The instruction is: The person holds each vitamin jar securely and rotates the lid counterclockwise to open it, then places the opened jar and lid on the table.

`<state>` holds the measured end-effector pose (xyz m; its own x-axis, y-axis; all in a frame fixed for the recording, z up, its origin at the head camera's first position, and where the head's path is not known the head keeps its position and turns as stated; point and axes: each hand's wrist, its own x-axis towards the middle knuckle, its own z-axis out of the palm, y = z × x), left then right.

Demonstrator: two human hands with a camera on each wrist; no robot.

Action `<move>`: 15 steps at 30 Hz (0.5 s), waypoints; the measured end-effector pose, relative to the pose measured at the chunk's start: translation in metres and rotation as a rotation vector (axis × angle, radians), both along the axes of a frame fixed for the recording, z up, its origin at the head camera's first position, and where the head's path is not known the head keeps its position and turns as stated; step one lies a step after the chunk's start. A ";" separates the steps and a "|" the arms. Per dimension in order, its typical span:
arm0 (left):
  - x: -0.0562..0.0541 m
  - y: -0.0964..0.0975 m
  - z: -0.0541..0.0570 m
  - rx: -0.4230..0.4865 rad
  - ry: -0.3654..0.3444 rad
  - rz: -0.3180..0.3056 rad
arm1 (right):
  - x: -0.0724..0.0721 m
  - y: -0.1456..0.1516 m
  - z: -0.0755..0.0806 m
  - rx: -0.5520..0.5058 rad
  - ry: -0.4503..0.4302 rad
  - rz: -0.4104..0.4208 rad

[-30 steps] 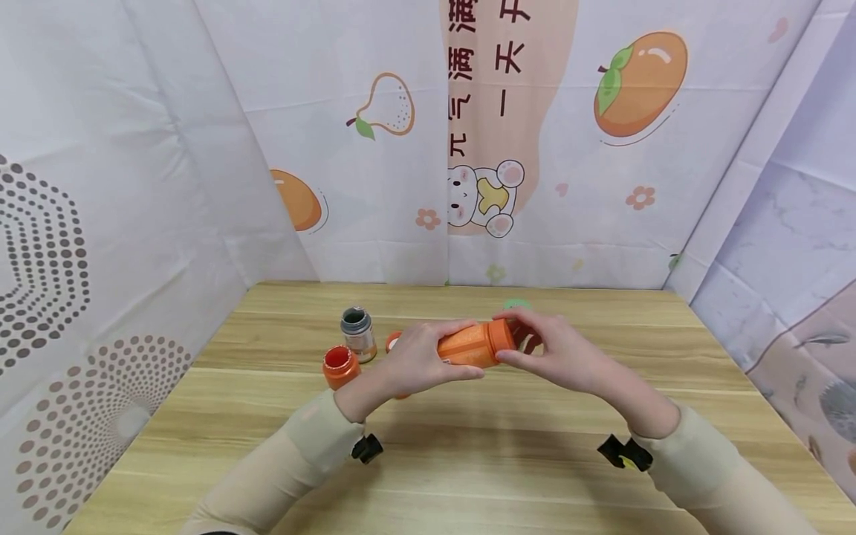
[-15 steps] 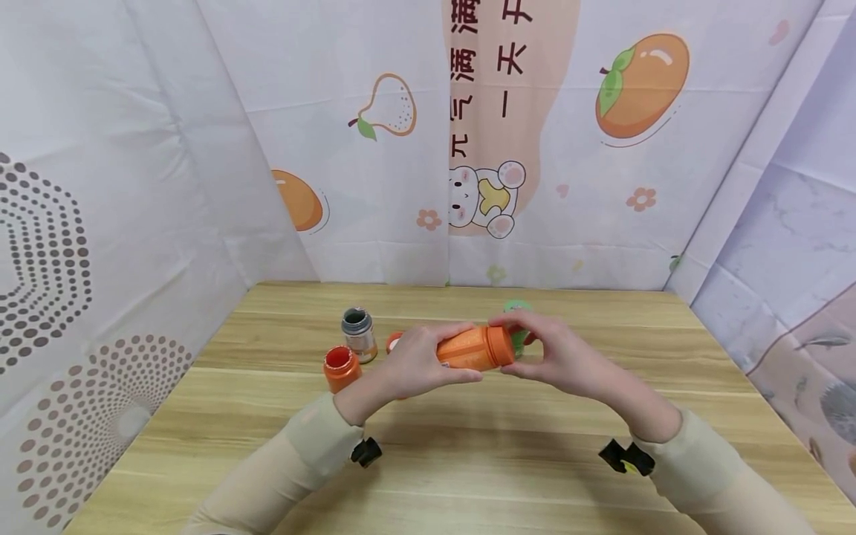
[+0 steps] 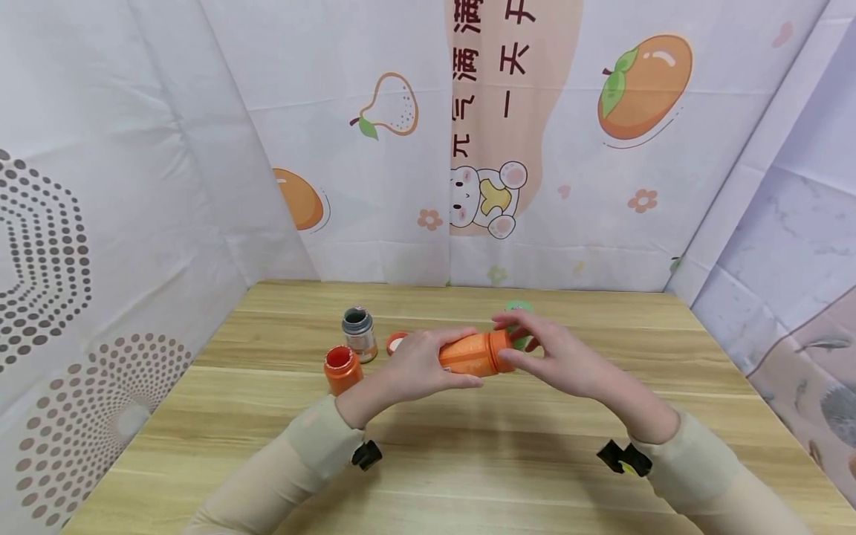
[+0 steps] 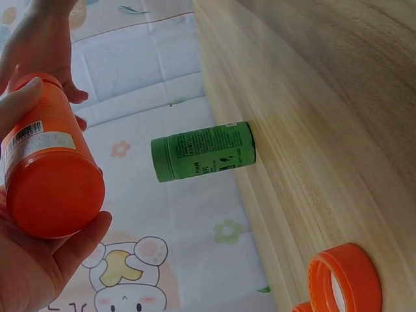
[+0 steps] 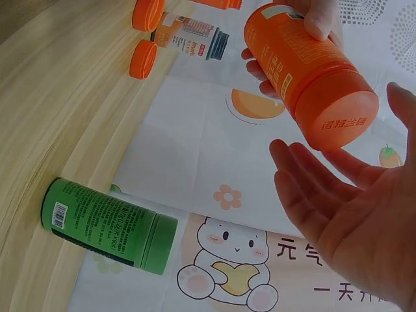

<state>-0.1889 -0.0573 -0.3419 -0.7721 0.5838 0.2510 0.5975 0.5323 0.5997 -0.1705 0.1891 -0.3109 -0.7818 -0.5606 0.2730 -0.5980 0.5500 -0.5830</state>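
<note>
Orange plastic for the lidded pill bottle, aloft over the wood-grain bench, near the middle of the head view. Tipped almost onto its side, base end toward the left hand, lid end toward the right hand. Gripped round the body by the left hand, thumb on one side, other fingers wrapped about the opposite side. Firmly in place on the bottle, the orange lid, with raised characters on its flat top. Close about that lid, the right hand, loosely spread and holding nothing, one fingertip right at the rim; too close to tell whether touching or just short. Near the bottle's base, a barcode beside a pale strip.

Behind the right hand, partly hidden from the head camera, a green bottle, upright on the bench, cap on, dense small print down its side. Toward the left of the bench, two uncapped bottles, both upright: a grey bottle with a partly orange label, and just nearer the person a shorter-looking orange jar, mouth facing up. Close to these, flat on the bench, one orange cap and a second orange cap. At the back, a white curtain printed with orange fruit, dark red characters and a white cartoon animal.
</note>
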 end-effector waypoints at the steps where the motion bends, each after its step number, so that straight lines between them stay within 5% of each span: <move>1: 0.000 0.000 0.000 0.000 0.001 -0.003 | 0.000 0.000 0.000 0.004 -0.017 -0.004; 15: 0.002 0.000 0.000 -0.002 -0.022 -0.013 | 0.000 -0.001 -0.002 0.022 -0.151 -0.010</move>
